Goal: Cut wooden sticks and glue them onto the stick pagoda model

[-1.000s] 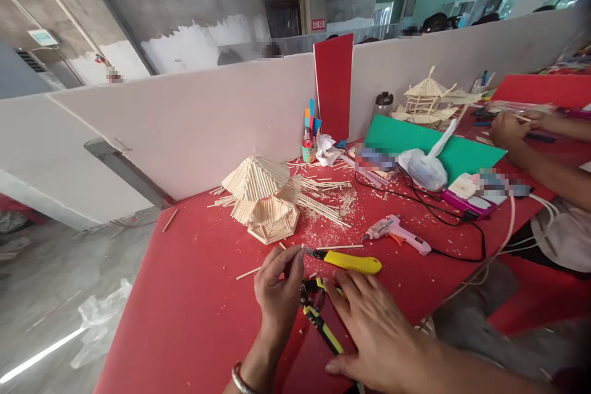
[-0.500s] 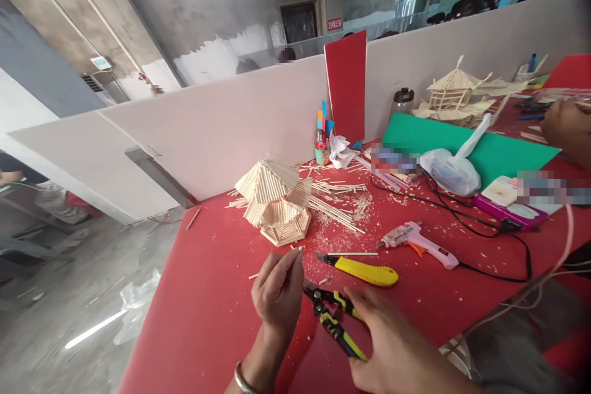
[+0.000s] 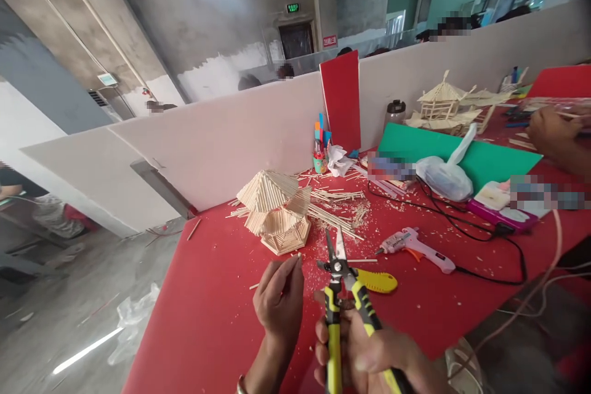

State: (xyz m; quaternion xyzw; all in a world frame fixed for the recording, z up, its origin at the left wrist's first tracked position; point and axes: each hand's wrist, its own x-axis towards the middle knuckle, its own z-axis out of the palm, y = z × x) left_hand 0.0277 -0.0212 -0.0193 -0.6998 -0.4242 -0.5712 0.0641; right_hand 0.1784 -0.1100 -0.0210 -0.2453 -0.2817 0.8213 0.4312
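My left hand [image 3: 278, 297] is closed in a pinch, with the pale tip of a small wooden stick [image 3: 300, 255] showing at its fingertips. In my right hand [image 3: 364, 341] are yellow-and-black cutting pliers [image 3: 338, 268], jaws apart and pointing away from me. The pliers' head stands just right of my left hand, not touching it. Beyond my hands sits a small pavilion model [image 3: 273, 209] of wooden sticks, with a pointed roof and a many-sided base. A yellow utility knife [image 3: 379, 281] lies behind the pliers, partly hidden by them.
A pink glue gun [image 3: 418, 247] with a black cord lies on the red table [image 3: 207, 314]. Loose sticks [image 3: 335, 217] and shavings surround the model. Further right are a green board [image 3: 429, 148], a knotted plastic bag [image 3: 446, 177] and another person's hands [image 3: 556, 132].
My right hand has lifted the pliers and turned their jaws upward and away, opened wide. My left hand keeps its pinch in nearly the same place. The view has tilted slightly up.
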